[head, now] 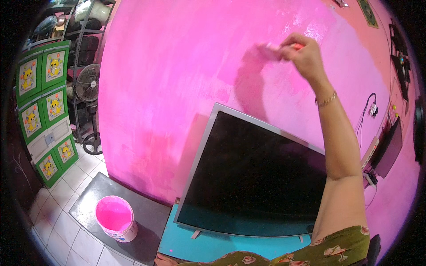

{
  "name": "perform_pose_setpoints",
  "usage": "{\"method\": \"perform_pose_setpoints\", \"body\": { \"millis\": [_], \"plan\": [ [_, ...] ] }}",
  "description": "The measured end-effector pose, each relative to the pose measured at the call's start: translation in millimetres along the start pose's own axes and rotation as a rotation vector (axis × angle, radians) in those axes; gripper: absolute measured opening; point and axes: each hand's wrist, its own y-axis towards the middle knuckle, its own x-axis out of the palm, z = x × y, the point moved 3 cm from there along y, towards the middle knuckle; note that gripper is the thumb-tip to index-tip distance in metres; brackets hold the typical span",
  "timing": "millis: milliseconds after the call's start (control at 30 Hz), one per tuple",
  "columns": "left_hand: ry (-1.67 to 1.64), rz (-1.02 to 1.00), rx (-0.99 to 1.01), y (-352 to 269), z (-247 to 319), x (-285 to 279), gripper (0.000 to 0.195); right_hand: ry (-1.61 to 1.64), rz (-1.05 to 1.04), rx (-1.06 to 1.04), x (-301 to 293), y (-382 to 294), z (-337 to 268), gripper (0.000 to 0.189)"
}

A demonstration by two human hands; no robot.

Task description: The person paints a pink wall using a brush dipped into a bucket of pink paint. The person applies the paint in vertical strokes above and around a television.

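Observation:
My right hand [301,55] is raised against the pink wall [166,66], its fingers closed around a paintbrush [271,51] with an orange-red handle. The bristle end is blurred and lies at or very near the wall, so contact cannot be told. At the bottom edge, part of my left hand [164,260] rests by the corner of a turquoise tabletop [186,241]; most of its fingers are hidden. A plastic bucket [128,234] with bright pink paint inside stands to the left on a dark bench [149,212]. Wet, glossy streaks show around the brush.
A flat-screen television [259,179] stands on the turquoise top, below my raised arm. Further left are a standing fan [88,83], a metal shelf rack [78,50] and a green cabinet [41,84]. On the right, a plug with cables [372,109] and a power strip [369,153] hang along the wall.

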Motion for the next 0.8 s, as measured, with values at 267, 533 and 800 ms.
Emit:
{"method": "perform_pose_setpoints", "body": {
  "millis": [267, 533, 800],
  "plan": [
    [0.002, -0.005, -0.018, 4.5, -8.3, 1.9, 0.056, -0.004, -0.347, 0.201, 70.2, -42.0, 27.1, 0.002],
    [0.002, 0.009, -0.042, 9.8, -12.9, -8.9, 0.057, -0.146, 0.08, 0.09, -23.9, -25.2, 11.9, 0.004],
    [-0.013, -0.017, 0.113, -1.5, -8.5, -16.6, 0.063, -0.091, 0.184, 0.142, -58.3, -88.6, 30.8, 0.014]
  ]
}}
